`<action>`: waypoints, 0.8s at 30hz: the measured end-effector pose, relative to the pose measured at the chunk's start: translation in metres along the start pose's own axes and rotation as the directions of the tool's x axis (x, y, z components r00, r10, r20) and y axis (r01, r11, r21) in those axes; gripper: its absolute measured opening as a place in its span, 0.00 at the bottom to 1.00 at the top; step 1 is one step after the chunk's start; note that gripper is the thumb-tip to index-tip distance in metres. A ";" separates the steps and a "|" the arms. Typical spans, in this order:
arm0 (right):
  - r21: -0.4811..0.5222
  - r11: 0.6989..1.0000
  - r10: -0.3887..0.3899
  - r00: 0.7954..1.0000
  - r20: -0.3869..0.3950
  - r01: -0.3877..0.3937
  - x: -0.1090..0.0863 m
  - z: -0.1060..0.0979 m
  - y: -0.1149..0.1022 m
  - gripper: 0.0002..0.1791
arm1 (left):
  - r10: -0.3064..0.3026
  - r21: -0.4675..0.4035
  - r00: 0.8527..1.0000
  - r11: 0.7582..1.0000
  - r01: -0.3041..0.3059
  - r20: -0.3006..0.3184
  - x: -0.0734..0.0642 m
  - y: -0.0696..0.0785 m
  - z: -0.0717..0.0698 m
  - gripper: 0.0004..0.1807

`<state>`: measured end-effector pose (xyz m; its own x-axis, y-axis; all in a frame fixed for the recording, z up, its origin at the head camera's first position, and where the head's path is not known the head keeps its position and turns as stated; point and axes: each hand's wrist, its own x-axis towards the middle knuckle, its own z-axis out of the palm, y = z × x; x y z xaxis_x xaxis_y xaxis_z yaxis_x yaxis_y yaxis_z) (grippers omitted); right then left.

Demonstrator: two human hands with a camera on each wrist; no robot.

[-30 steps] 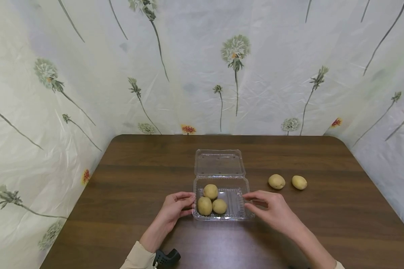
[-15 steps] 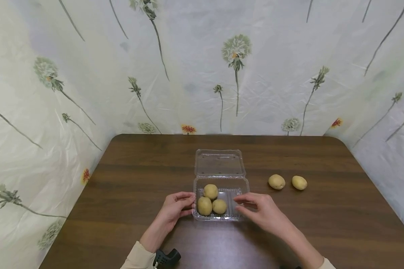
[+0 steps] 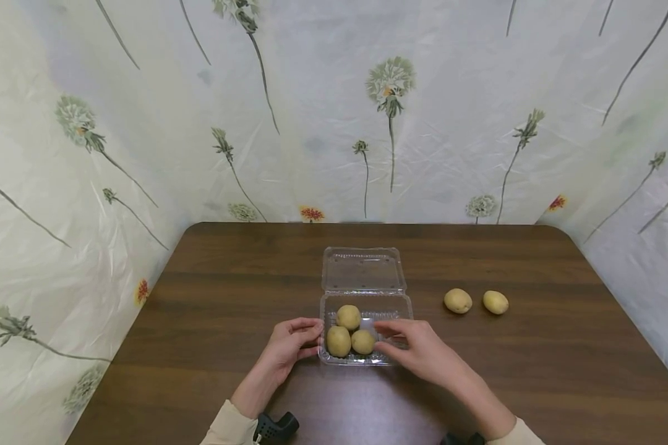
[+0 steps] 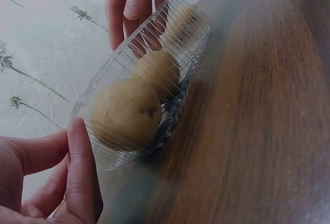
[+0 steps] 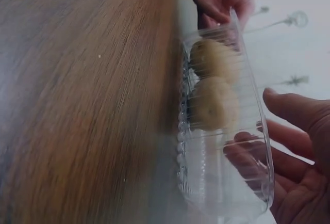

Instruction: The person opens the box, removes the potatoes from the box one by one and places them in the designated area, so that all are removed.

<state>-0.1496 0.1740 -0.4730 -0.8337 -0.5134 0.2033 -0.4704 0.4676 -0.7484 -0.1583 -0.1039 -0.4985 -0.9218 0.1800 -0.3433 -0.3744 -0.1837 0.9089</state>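
Observation:
A clear plastic clamshell container (image 3: 389,303) stands on the table with its lid (image 3: 363,272) laid back. Three potatoes sit in its left part: one at the back (image 3: 348,317), one at front left (image 3: 339,342) and one at front right (image 3: 363,342). My left hand (image 3: 291,346) pinches the container's left edge between thumb and fingers. Over the right side of the container, my right hand (image 3: 423,352) reaches in, thumb and fingers spread apart, fingertips close beside the front right potato. The right wrist view shows nothing held between those fingers (image 5: 289,152).
Two loose potatoes lie on the dark wooden table (image 3: 228,278) to the right of the container, one nearer (image 3: 458,301) and one farther right (image 3: 495,302). A dandelion-patterned curtain (image 3: 312,123) hangs behind and at both sides of the table.
My right hand has moved left from the container's right edge to beside the front right potato. The left hand, container and potatoes have stayed put.

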 end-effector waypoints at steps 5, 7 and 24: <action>-0.014 1.000 0.022 0.999 0.037 -0.022 0.006 0.002 -0.002 0.20 | 0.004 -0.007 1.000 1.000 -0.004 0.003 0.001 0.000 0.000 0.20; -0.024 0.999 0.036 0.998 0.050 -0.035 0.008 0.003 -0.003 0.21 | 0.006 -0.009 1.000 1.000 -0.006 0.004 0.002 0.000 0.000 0.19; -0.167 0.986 0.027 0.993 0.114 -0.007 0.021 0.012 -0.004 0.18 | -0.004 -0.015 1.000 1.000 0.004 0.007 0.001 -0.002 -0.001 0.19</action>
<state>-0.1614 0.1529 -0.4728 -0.8077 -0.5793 0.1098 -0.5059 0.5851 -0.6338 -0.1588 -0.1043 -0.5005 -0.9197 0.1873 -0.3451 -0.3794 -0.1974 0.9039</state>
